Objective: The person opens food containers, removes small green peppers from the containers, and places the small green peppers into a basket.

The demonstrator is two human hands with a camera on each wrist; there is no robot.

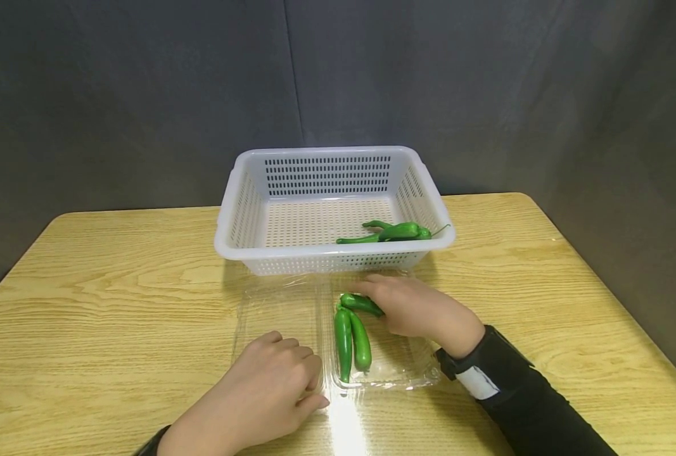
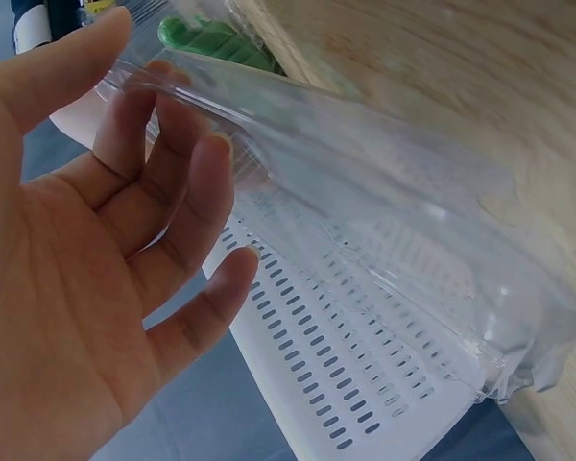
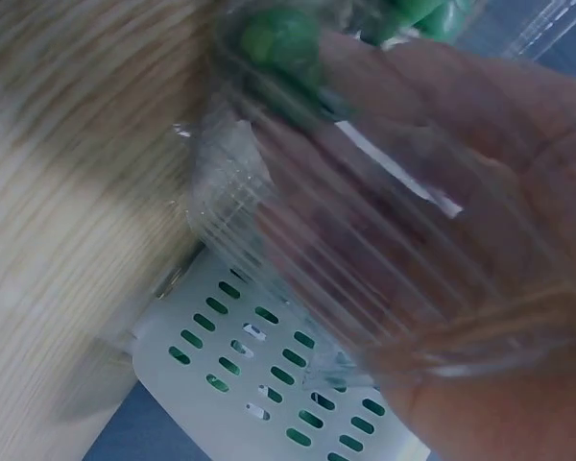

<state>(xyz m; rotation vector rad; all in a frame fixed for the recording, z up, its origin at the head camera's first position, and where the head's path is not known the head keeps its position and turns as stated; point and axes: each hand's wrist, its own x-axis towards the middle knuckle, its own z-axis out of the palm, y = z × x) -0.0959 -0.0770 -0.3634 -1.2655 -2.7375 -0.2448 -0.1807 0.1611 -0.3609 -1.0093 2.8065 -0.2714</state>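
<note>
A clear plastic clamshell box [image 1: 397,364] lies opened flat. Two green chili peppers [image 1: 343,339] lie lengthwise in its right half, near the fold. Over that half, my right hand [image 1: 420,307] reaches in and holds a third green chili pepper [image 1: 362,304] between thumb and fingers, with one end of it hidden by the hand. Through the clear wall, the right wrist view shows the fingers beside the green pepper end [image 3: 278,40]. My left hand [image 1: 263,383] rests by the left half [image 1: 280,310], fingers loosely bent at its clear edge and nothing gripped.
A white slotted basket [image 1: 334,252] stands just behind the box, with several green peppers [image 1: 400,232] heaped in its front right corner. All of it is on a wood-grain table [image 1: 115,304], and a dark grey curtain [image 1: 144,107] hangs behind.
</note>
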